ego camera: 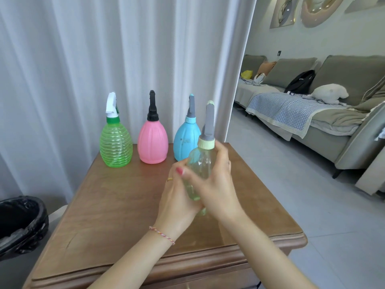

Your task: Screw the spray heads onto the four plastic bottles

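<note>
Three bottles stand in a row at the far edge of the wooden table: a ribbed green bottle with a white spray head, a pink bottle with a black head, and a blue bottle with a grey head. Above the table's middle I hold a clear pale-green bottle with a grey spray head and a cream collar on its neck. My left hand grips the bottle's lower body from the left. My right hand wraps around it from the right, fingers near the shoulder.
White curtains hang behind the table. A bin with a black liner sits low at the left. To the right is tiled floor and a grey sofa with a blanket, bags and a white plush toy.
</note>
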